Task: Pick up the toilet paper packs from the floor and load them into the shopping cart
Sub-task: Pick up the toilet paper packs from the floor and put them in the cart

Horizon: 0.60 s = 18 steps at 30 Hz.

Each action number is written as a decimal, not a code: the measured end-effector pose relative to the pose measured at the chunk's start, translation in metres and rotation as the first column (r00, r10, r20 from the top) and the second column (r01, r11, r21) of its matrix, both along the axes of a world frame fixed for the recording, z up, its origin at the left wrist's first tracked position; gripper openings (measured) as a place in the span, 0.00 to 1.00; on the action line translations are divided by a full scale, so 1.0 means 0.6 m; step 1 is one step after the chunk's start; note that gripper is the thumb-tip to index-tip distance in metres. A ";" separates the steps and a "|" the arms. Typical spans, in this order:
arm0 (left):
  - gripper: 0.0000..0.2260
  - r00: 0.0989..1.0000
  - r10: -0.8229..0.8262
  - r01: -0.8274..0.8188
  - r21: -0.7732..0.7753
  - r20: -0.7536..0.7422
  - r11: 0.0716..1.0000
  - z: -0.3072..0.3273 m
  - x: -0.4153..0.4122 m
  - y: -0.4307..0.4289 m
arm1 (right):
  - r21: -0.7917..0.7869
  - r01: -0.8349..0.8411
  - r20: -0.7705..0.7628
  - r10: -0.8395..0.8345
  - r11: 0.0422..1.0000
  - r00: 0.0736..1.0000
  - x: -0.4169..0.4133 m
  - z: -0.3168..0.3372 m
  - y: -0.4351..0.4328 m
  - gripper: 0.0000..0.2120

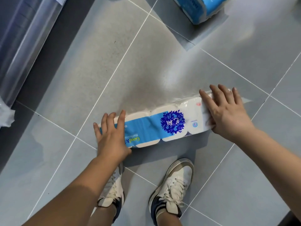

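Observation:
A long toilet paper pack [162, 126], white rolls in clear wrap with a blue band and a dark blue flower emblem, lies on the grey tiled floor in front of my feet. My left hand [111, 136] clasps its left end, fingers over the top. At the right end my right hand [226, 111] presses down with the fingers spread across the wrap. A second pack [201, 8], blue and white, lies on the floor at the top edge, partly cut off. No shopping cart is in view.
My two white sneakers [172, 190] stand just below the pack. A grey metal base or rail [24, 38] runs diagonally along the upper left, with a dark floor strip beside it. Crumpled clear plastic [5, 115] sits at the left edge.

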<state>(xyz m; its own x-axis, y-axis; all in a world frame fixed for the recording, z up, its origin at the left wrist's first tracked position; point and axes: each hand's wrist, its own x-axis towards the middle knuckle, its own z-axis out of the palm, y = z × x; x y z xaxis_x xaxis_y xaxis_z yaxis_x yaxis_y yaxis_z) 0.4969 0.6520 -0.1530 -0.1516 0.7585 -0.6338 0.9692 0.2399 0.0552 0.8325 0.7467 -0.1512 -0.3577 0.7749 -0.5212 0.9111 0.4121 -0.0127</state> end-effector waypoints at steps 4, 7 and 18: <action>0.60 0.995 -0.001 -0.002 -0.034 -0.101 0.999 -0.005 0.005 0.028 | -0.011 0.048 0.038 -0.048 0.999 0.998 -0.005 -0.011 0.002 0.62; 0.57 0.994 -0.012 0.006 -0.050 -0.109 0.999 -0.006 0.007 0.036 | 0.000 0.083 0.044 -0.083 0.997 0.996 -0.009 -0.015 0.004 0.57; 0.50 0.984 -0.174 0.178 0.096 -0.050 0.979 0.104 -0.024 0.145 | 0.082 0.271 -0.089 -0.264 0.959 0.960 -0.008 0.070 -0.002 0.48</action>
<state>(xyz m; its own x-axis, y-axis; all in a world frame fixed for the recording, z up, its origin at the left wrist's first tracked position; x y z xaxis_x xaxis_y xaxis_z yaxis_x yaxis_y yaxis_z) 0.4828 0.7390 -0.0905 -0.0346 0.8349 -0.5494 0.9977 0.0608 0.0296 0.8276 0.7458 -0.1090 -0.1667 0.8913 -0.4218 0.9859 0.1560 -0.0600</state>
